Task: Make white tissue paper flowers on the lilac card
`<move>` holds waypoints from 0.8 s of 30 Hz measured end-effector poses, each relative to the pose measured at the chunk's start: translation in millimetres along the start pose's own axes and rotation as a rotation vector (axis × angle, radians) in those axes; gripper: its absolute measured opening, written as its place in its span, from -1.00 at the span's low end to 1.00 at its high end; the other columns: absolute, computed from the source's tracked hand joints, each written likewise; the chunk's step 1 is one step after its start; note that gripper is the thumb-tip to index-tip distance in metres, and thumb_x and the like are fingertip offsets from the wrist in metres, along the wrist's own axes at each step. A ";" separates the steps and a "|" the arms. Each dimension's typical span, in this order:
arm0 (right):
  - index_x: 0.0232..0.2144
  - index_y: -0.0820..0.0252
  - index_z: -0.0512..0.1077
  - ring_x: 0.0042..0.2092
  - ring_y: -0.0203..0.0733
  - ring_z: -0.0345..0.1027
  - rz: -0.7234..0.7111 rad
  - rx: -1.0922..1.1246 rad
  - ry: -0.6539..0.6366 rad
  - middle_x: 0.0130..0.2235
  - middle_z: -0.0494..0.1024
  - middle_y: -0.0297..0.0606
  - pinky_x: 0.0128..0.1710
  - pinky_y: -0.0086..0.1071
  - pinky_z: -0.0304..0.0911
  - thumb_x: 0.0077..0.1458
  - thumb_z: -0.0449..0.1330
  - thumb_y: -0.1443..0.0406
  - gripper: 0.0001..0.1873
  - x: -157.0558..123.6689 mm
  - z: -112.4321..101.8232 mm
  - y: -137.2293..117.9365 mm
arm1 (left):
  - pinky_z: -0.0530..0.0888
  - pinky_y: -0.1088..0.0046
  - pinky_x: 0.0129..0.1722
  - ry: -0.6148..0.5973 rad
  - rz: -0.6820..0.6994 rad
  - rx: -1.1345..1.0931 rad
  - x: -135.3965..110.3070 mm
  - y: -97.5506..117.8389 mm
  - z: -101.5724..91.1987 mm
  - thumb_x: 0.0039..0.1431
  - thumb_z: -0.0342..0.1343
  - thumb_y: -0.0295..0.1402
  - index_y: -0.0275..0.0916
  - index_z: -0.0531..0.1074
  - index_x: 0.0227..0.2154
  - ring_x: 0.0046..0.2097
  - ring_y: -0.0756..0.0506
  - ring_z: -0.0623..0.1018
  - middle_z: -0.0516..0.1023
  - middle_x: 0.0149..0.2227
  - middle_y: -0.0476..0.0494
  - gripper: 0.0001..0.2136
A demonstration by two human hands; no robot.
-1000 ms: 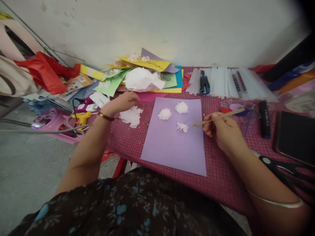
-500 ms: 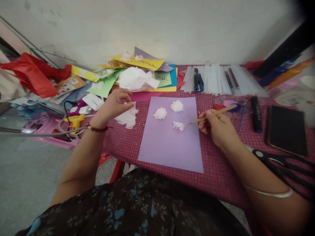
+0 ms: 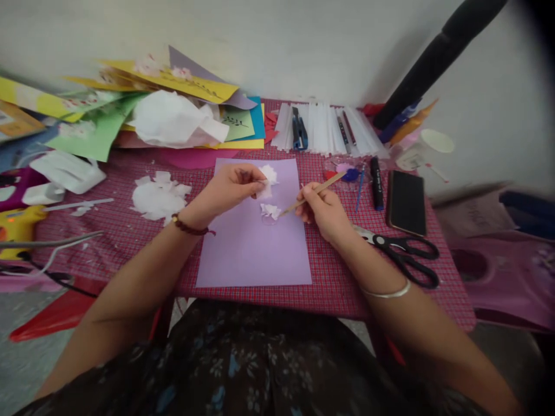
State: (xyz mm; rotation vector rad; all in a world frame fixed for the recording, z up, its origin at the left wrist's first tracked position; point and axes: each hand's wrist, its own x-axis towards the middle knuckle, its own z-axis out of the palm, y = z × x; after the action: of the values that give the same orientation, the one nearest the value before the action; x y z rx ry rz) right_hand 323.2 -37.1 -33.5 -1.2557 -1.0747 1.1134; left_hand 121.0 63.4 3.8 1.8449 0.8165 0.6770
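A purple sheet of paper (image 3: 254, 254) lies on the checked tablecloth in front of me. My left hand (image 3: 238, 186) is over its upper left part, pinching a small piece of white tissue paper (image 3: 264, 190). One white tissue puff (image 3: 269, 173) shows just behind those fingertips; the other puff is hidden by the hand. Below, a smaller crumpled tissue clump (image 3: 269, 211) sits at a faint drawn circle. My right hand (image 3: 321, 209) holds a thin wooden stick (image 3: 318, 190) at the sheet's right edge, its tip close to the clump.
Loose tissue pieces (image 3: 158, 195) lie left of the sheet. Coloured cards (image 3: 208, 86) and a white tissue bundle (image 3: 173, 118) stand behind. Glue sticks (image 3: 321, 124), a marker (image 3: 376, 184), a phone (image 3: 406, 202) and scissors (image 3: 403, 248) are right. A yellow glue gun (image 3: 19, 228) lies left.
My left hand has moved right, from the loose tissue pieces to over the purple sheet, with a tissue piece in its fingers. The right hand still holds the stick by the clump. The view has shifted right.
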 end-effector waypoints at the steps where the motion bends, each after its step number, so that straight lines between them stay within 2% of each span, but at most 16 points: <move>1: -0.44 0.14 0.33 -0.64 -0.43 0.23 -0.006 -0.015 -0.020 -0.59 0.46 -0.43 -0.66 -0.53 0.09 0.16 0.17 -0.07 -0.58 -0.1 0.4 0.7 | 0.38 0.51 -0.44 0.006 -0.009 0.003 -1.0 -4.2 1.8 0.02 0.21 -0.33 -0.28 0.51 -0.42 -0.43 0.03 0.44 0.51 -0.47 -0.06 -0.88; 8: -0.43 0.11 0.35 -0.53 -0.35 0.33 -0.116 -0.129 -0.073 -0.53 0.47 -0.39 -0.51 -0.45 0.26 0.17 0.14 -0.10 -0.57 -8.8 5.1 -2.9 | 0.46 0.45 -0.30 0.053 -0.024 0.050 -12.2 -10.9 -3.2 0.06 0.18 -0.37 -0.24 0.52 -0.38 -0.27 -0.03 0.51 0.58 -0.31 -0.11 -0.92; 16: -0.43 0.09 0.37 -0.47 -0.28 0.34 -0.228 -0.428 -0.072 -0.50 0.46 -0.36 -0.42 -0.38 0.24 0.28 0.05 -0.01 -0.62 -17.1 6.7 -9.6 | 0.38 0.50 -0.42 0.105 -0.055 -0.007 -9.5 -11.2 -0.9 0.07 0.17 -0.47 -0.28 0.49 -0.38 -0.45 0.05 0.44 0.47 -0.46 -0.03 -0.95; 21: -0.41 0.10 0.37 -0.45 -0.29 0.35 -0.284 -0.552 -0.017 -0.47 0.47 -0.35 -0.40 -0.39 0.23 0.32 0.04 0.10 -0.69 -15.3 2.9 -9.3 | 0.39 0.48 -0.41 0.076 -0.124 -0.038 -8.3 -11.1 1.1 0.06 0.19 -0.53 -0.26 0.43 -0.16 -0.49 0.05 0.44 0.38 -0.53 0.07 -0.75; 24: -0.40 0.10 0.38 -0.43 -0.29 0.36 -0.278 -0.568 -0.006 -0.46 0.48 -0.34 -0.41 -0.41 0.21 0.31 0.05 0.11 -0.70 -13.8 2.5 -8.6 | 0.39 0.45 -0.41 0.044 -0.147 -0.038 -8.4 -9.3 1.3 0.04 0.21 -0.53 -0.26 0.42 -0.31 -0.49 0.04 0.44 0.40 -0.55 0.06 -0.85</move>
State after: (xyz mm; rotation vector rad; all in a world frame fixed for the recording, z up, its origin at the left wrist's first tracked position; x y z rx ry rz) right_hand 319.0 -50.4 -24.8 -1.4747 -1.5839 0.6145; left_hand 114.5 58.9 -6.1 1.7228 0.9519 0.6371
